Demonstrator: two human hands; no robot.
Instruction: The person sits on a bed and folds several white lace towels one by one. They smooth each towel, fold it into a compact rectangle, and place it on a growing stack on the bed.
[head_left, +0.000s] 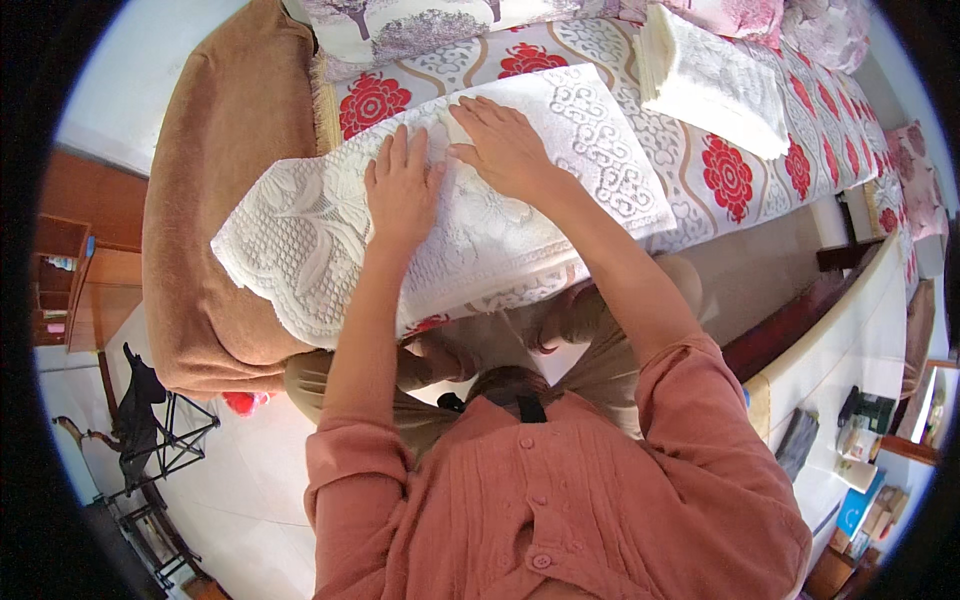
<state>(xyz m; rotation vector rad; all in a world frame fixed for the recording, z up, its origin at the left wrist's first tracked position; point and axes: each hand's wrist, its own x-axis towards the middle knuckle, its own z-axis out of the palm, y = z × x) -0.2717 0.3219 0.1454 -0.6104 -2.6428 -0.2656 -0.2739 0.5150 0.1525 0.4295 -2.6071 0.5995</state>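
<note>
A white lace cloth (440, 215) is being smoothed flat at the sofa seat's (720, 180) front edge, near the brown armrest (215, 200). The left hand (402, 190) and right hand (503, 145) are pressed on it, fingers spread, nothing pinched. Folding likely calls for gripping an edge.

My feed's bright w/ soft, even daylight; shadows faint. White wall at upper left of frame is near blown out. Heavy fisheye: black vignette round the rim, straight edges bow at right side. Centre sharp, edges soften.

White lace cloth (320, 240); red-flowered sofa cover (730, 180); brown armrest (215, 200).
</note>
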